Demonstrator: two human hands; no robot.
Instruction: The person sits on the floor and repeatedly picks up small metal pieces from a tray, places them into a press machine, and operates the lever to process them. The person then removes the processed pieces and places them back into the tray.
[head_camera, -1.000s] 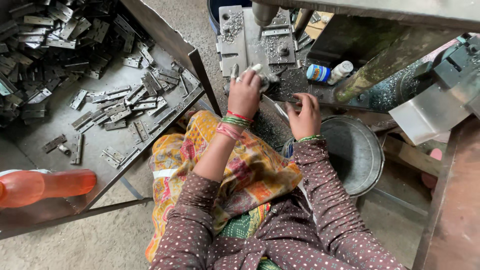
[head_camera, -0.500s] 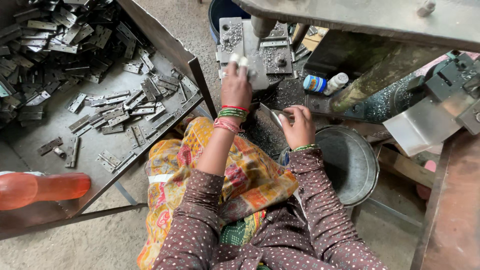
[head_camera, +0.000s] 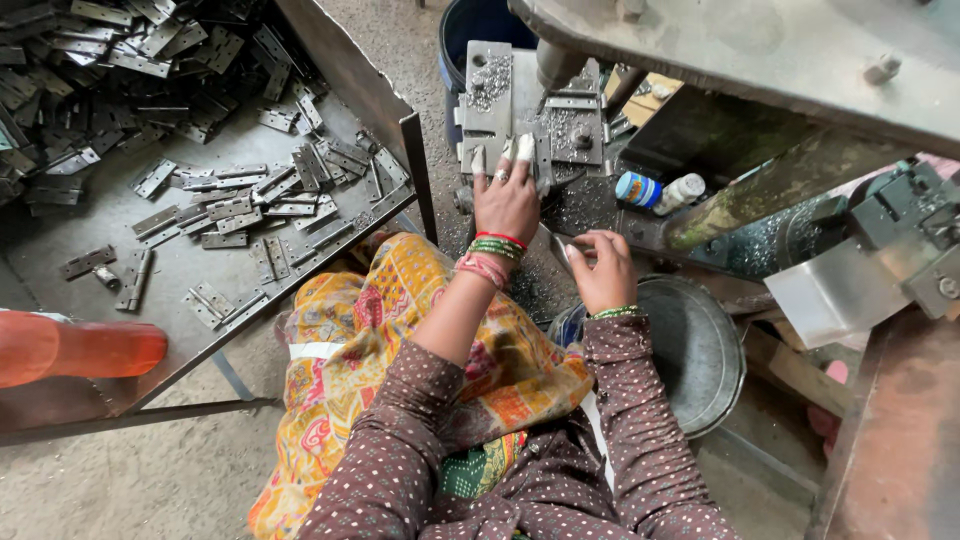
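Two hands work at the foot of a metal press. The left hand (head_camera: 507, 195) reaches forward onto the press bed (head_camera: 530, 115), fingers spread and flat, their tips wrapped in pale tape — likely a guard against sharp edges and swarf. Whether it pins a small part beneath those fingertips cannot be told; the piece, if any, is hidden under them. Red and green bangles sit at the wrist.

The right hand (head_camera: 600, 270) stays back, close to the lap, curled around a small flat metal piece (head_camera: 572, 252) held between thumb and fingers, just beside the left wrist. Keeping it there seems sensible: the piece is near the bed yet apart from the ram above.

Beneath the right hand sits a round metal basin (head_camera: 700, 350), placed low and near, probably to catch pieces. Metal shavings speckle the bed and the ledge beside it, where two small bottles (head_camera: 660, 190) lie on their sides.

To the left, a sloped steel counter (head_camera: 180, 290) carries a heap of grey hinges (head_camera: 230, 195), spread loosely within arm's reach. An orange bottle (head_camera: 70, 348) lies at its lower edge.
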